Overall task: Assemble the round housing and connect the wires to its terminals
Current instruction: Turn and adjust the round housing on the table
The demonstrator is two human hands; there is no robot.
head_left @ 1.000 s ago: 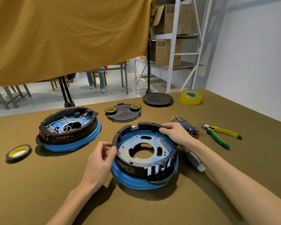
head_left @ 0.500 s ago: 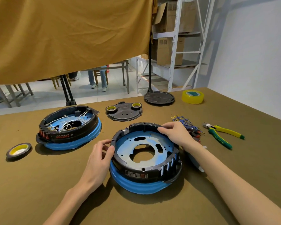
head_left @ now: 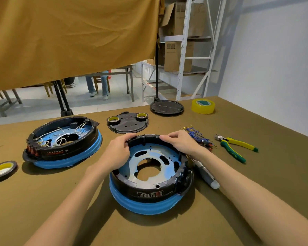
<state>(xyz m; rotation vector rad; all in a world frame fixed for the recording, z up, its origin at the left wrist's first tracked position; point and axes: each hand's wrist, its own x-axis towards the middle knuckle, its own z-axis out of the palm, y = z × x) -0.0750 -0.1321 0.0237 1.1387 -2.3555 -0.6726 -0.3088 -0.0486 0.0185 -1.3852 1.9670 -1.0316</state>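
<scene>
In the head view, a round housing (head_left: 150,174) is sitting near the middle of the counter (head_left: 43,201), a black ring on a blue base with a blue plate showing inside. The left hand (head_left: 118,150) is gripping the far-left part of the black rim, fingers curled over its top edge. The right hand (head_left: 179,142) is resting on the far-right part of the same rim, fingers curled over the edge and pressing on it. Both forearms are reaching in from the near edge of the counter. Just behind the right hand, a bundle of blue wires (head_left: 196,134) with small terminals is lying on the counter, apart from the housing. A white and grey tool (head_left: 205,174) is lying just right of the housing, its far end hidden under the right wrist. Pliers (head_left: 236,146) with yellow and green handles are lying further right. A second housing (head_left: 62,142), with white wires inside it, is sitting to the left. A black lid (head_left: 127,123) carrying two small tape rolls is lying behind the hands. A yellow tape roll (head_left: 203,106) is standing at the far right, next to a round black stand base (head_left: 166,107), and another roll (head_left: 2,169) is lying at the left edge.
</scene>
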